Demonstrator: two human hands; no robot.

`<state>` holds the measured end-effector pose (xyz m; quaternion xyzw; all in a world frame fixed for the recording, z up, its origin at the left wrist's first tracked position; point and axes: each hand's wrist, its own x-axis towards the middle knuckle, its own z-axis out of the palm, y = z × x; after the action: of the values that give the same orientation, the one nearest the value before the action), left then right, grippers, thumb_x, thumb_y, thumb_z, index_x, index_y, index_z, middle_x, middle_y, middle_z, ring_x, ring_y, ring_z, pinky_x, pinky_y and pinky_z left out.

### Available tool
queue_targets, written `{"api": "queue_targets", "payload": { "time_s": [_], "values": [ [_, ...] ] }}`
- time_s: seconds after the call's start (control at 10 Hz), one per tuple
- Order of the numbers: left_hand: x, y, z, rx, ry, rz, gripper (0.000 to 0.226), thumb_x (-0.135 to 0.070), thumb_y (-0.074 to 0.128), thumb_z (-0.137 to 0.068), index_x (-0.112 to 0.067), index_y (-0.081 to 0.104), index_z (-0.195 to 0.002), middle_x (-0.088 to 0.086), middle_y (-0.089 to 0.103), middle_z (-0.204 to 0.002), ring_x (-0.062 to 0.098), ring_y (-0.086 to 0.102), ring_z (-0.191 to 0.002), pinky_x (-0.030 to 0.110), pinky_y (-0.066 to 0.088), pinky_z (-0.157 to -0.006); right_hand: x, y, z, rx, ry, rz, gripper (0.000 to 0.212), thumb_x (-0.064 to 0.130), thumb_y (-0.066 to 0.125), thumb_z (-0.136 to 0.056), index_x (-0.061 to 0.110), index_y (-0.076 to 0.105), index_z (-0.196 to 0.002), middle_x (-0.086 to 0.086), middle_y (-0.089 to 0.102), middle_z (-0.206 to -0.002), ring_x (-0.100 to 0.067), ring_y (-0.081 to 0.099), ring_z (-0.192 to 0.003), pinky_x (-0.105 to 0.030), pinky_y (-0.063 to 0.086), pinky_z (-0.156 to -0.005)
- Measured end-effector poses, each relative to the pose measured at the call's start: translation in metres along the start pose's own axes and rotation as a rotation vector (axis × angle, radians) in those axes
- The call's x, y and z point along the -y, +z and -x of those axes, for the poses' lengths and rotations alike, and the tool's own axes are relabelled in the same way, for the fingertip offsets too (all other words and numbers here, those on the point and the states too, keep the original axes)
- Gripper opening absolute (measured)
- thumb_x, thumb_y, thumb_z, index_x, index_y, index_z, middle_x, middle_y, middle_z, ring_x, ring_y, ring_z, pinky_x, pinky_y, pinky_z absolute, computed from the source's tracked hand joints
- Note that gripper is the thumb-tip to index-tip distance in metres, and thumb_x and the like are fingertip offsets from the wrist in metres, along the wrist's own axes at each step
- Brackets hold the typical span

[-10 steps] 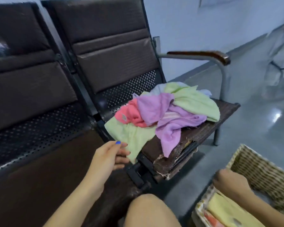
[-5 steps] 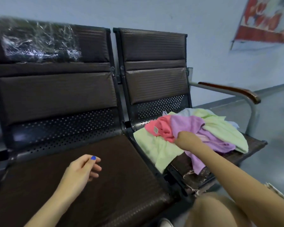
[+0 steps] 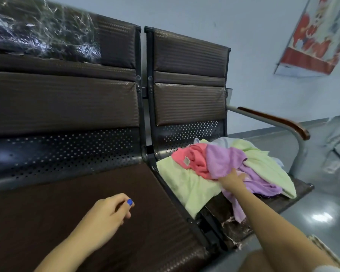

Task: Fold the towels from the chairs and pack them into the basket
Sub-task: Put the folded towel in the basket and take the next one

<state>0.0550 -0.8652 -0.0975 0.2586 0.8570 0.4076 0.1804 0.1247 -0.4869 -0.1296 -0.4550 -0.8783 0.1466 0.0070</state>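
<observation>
We start at the left-hand dark brown padded chair, whose backrest top is wrapped in crinkled clear plastic film. Over its seat, near the front edge, our left hand hovers with fingers loosely curled and nothing in them — a blue-painted nail shows on the thumb.

Just right of that chair stands the second dark brown padded chair, joined to it in one row, with a wood-capped metal armrest on its far side. The heap of towels lies on this second seat: a pale green towel spreads over the seat's left front corner and hangs over the edge, a coral-pink towel with a small white label sits bunched on top of it, a lilac towel lies beside the pink one and trails down off the seat front, and another pale green towel covers the right part under the armrest, with a bit of pale blue cloth behind.

Our right hand reaches into the heap's middle and rests on the lilac towel — its fingers are buried in the folds, so we cannot tell whether they grip.

Right of the chair, a woven basket corner shows at the lower edge, and a red-and-white poster hangs on the wall.
</observation>
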Motion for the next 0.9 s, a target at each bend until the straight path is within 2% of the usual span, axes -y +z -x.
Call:
{"api": "queue_targets", "payload": {
  "time_s": [0.1,0.2,0.3,0.4,0.5,0.6,0.7,0.8,0.9],
  "values": [
    [0.004,0.006,-0.01,0.076,-0.013,-0.093,0.023,-0.035,0.045,-0.098,-0.032,0.063,-0.083,-0.012,0.068,-0.079,0.009,0.065,-0.07,0.033,0.052,-0.073,-0.021,-0.007,-0.009,-0.085,0.099,-0.099,0.057,0.017,0.049,-0.092,0.022,0.029,-0.145,-0.023,0.029,-0.145,-0.044,0.033,-0.129,-0.049,0.037,-0.097],
    [0.011,0.014,-0.019,0.145,-0.018,-0.212,0.024,-0.038,0.042,-0.098,-0.032,0.061,-0.085,-0.015,0.067,-0.082,0.006,0.064,-0.073,0.032,0.051,-0.076,-0.044,-0.005,-0.023,-0.165,0.178,-0.247,0.06,0.016,0.057,-0.087,0.01,0.032,-0.141,-0.023,0.044,-0.128,-0.038,0.051,-0.1,-0.033,0.039,-0.069],
    [0.017,0.021,-0.026,0.206,-0.039,-0.299,0.023,-0.039,0.041,-0.099,-0.031,0.06,-0.087,-0.014,0.066,-0.086,0.004,0.061,-0.073,0.026,0.048,-0.071,-0.056,-0.005,-0.034,-0.184,0.171,-0.227,0.044,0.017,0.056,-0.088,0.002,0.044,-0.128,-0.007,0.049,-0.082,-0.016,0.04,-0.058,-0.018,0.031,-0.054],
    [0.019,0.024,-0.032,0.24,-0.032,-0.375,0.023,-0.04,0.04,-0.099,-0.033,0.057,-0.086,-0.012,0.062,-0.091,0.002,0.059,-0.081,0.026,0.048,-0.077,-0.067,-0.004,-0.047,-0.431,-0.155,-0.37,0.017,-0.009,0.059,-0.073,-0.01,0.062,-0.089,-0.01,0.048,-0.053,-0.02,0.048,-0.045,-0.03,0.051,-0.053],
    [0.021,0.03,-0.038,0.254,-0.006,-0.417,0.019,-0.041,0.038,-0.099,-0.037,0.054,-0.089,-0.017,0.057,-0.096,0.0,0.055,-0.089,0.026,0.048,-0.084,-0.081,-0.011,-0.051,-0.338,0.138,-0.639,0.054,0.002,0.043,-0.093,0.004,0.027,-0.144,-0.023,0.059,-0.088,-0.035,0.058,-0.075,-0.05,0.055,-0.068],
    [0.026,0.038,-0.041,0.259,0.056,-0.478,0.013,-0.041,0.037,-0.1,-0.043,0.047,-0.093,-0.02,0.051,-0.099,-0.001,0.051,-0.096,0.024,0.045,-0.088,-0.089,-0.01,-0.06,-0.138,0.395,-0.901,0.064,0.012,0.042,-0.097,0.02,0.005,-0.15,-0.019,0.055,-0.084,-0.029,0.059,-0.06,-0.045,0.056,-0.054],
    [0.029,0.042,-0.045,0.252,0.07,-0.503,0.014,-0.041,0.036,-0.1,-0.044,0.05,-0.105,-0.022,0.05,-0.105,-0.001,0.049,-0.102,0.023,0.044,-0.09,-0.099,-0.016,-0.064,-0.109,0.464,-0.941,0.031,0.008,0.04,-0.096,0.009,0.039,-0.127,-0.01,0.049,-0.072,-0.017,0.053,-0.032,-0.027,0.044,-0.027],
    [0.031,0.047,-0.046,0.25,0.082,-0.514,0.014,-0.042,0.037,-0.1,-0.045,0.049,-0.105,-0.025,0.049,-0.107,-0.004,0.047,-0.105,0.022,0.043,-0.092,-0.108,-0.017,-0.069,-0.07,0.522,-0.975,0.011,0.015,0.041,-0.096,0.009,0.048,-0.089,-0.012,0.048,-0.069,-0.023,0.052,-0.044,-0.025,0.043,-0.028],
    [0.034,0.047,-0.046,0.248,0.096,-0.511,0.013,-0.043,0.037,-0.099,-0.047,0.049,-0.097,-0.026,0.049,-0.105,-0.005,0.046,-0.103,0.023,0.043,-0.092,-0.109,-0.02,-0.069,-0.068,0.537,-0.9,0.018,0.008,0.038,-0.097,0.007,0.045,-0.081,-0.015,0.054,-0.054,-0.019,0.052,-0.027,-0.026,0.042,-0.025]
  ]
}}
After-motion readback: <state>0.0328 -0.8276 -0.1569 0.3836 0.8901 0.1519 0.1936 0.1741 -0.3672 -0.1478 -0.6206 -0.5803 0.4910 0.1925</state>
